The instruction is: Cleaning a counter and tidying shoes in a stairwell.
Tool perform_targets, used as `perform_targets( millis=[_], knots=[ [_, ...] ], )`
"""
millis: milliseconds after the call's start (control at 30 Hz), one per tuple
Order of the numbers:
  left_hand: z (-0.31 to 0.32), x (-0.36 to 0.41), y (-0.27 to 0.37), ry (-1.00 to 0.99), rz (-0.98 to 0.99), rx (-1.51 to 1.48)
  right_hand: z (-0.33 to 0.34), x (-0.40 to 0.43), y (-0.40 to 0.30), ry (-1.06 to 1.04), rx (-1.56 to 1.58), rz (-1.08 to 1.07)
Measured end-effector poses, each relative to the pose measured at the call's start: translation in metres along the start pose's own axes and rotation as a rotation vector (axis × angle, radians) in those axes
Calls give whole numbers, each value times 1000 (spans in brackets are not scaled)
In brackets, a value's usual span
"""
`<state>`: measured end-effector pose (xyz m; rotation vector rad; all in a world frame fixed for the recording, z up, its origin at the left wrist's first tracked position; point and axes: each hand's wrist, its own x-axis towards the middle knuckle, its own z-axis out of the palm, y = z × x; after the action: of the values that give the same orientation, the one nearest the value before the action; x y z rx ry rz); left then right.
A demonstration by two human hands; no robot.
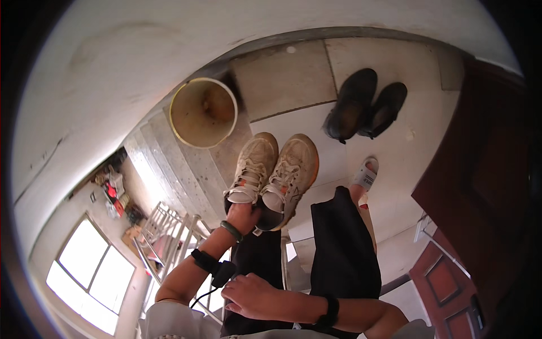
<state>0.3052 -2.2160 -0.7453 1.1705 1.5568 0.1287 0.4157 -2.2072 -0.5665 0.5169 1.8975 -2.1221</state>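
Note:
My left hand (pixel 243 218) holds a pair of worn beige lace-up sneakers by their heel ends. Its fingers reach into the shoe openings and are partly hidden there. The left sneaker (pixel 256 159) and the right sneaker (pixel 294 165) sit side by side, toes pointing away from me; orange shows along the right one's sole. My right hand (pixel 254 295) is bent across my lap with curled fingers, close to a small black device (pixel 223 273) strapped on my left forearm. A black cable (pixel 204 297) runs from the device. Whether the right fingers pinch anything is unclear.
A pale, dirty-bottomed bucket (pixel 203 113) stands by the wall at the stair top. Concrete steps (pixel 169 165) descend on the left beside a metal railing (pixel 163 237). Black shoes (pixel 353 101) rest on the floor tiles. A dark red door (pixel 470 169) is at right.

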Motion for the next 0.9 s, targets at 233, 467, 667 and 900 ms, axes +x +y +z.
perform_targets(
  millis=[233, 467, 667, 900],
  knots=[
    [15, -28, -48, 75, -235, 124, -3, -9, 11, -35, -28, 49],
    [43, -55, -96, 169, -338, 150, -9, 1, 12, -164, -2, 122],
    [63, -60, -115, 370, -372, 248, -10, -2, 20, -157, -5, 115],
    [63, -79, -119, 468, -572, 274, -9, -7, 39, -133, -44, 103]
  ],
)
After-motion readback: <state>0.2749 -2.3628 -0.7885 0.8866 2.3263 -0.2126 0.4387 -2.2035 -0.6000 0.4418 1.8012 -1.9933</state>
